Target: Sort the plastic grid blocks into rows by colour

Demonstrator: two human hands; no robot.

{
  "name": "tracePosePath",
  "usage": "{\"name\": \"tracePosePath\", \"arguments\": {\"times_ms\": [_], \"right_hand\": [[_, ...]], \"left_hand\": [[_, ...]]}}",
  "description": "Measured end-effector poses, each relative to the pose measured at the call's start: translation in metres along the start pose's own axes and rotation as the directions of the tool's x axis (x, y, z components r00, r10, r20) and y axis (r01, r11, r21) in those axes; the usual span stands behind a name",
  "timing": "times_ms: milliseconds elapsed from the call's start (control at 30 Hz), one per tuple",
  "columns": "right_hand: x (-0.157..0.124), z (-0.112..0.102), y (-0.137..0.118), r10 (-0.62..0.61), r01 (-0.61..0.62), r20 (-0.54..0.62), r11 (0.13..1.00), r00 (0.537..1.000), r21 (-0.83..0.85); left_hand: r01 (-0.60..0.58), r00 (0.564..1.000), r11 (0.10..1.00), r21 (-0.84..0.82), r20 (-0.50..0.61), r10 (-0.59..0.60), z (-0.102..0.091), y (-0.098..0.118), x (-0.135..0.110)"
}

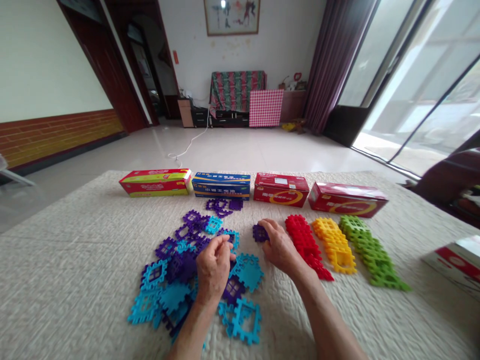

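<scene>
Purple tile (259,233), square with notched edges, pinched by the right hand (279,247).

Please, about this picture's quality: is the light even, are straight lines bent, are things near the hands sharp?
Head view: the glass doors at right are blown out white; head view: the wide lens bends their frames; head view: the left hand, the right hand and its purple tile are sharp, while the quilted cover softens at far left.

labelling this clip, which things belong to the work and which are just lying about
In use: left hand, right hand, purple tile, blue and purple pile, red row, yellow row, green row.
Lying about: side box, white cord, checked cloth.
</scene>
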State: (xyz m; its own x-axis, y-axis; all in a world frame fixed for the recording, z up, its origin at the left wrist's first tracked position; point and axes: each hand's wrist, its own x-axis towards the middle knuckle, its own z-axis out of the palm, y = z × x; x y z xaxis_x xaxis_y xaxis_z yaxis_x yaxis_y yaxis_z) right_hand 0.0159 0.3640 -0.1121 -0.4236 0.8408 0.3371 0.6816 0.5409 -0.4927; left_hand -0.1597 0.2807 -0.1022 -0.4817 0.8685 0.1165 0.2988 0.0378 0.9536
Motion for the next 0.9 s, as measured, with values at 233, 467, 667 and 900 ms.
{"name": "tracePosePath", "arguments": {"times_ms": [233, 467, 667, 900], "right_hand": [[0.001, 0.005, 0.000, 0.005, -0.004, 0.034, 0.999, 0.999, -0.045], [0.000, 0.006, 0.001, 0.035, -0.032, 0.035, 0.997, 0.999, -0.063], [0.001, 0.005, -0.001, 0.058, -0.055, 0.041, 0.996, 0.997, -0.072], [0.001, 0.002, 0.000, 0.049, -0.046, 0.059, 0.997, 0.997, -0.059]], "left_hand": [[-0.277, 0.957, 0.944, 0.178, 0.137, 0.255, 0.000, 0.005, -0.005], [-0.630, 0.743, 0.658, 0.413, 0.566, 0.356, 0.003, 0.015, -0.023], [-0.630, 0.739, 0.596, 0.498, 0.621, 0.263, 0.001, 0.008, -0.022], [-0.607, 0.792, 0.524, 0.598, 0.511, 0.334, -0.005, 0.015, -0.025]]}}
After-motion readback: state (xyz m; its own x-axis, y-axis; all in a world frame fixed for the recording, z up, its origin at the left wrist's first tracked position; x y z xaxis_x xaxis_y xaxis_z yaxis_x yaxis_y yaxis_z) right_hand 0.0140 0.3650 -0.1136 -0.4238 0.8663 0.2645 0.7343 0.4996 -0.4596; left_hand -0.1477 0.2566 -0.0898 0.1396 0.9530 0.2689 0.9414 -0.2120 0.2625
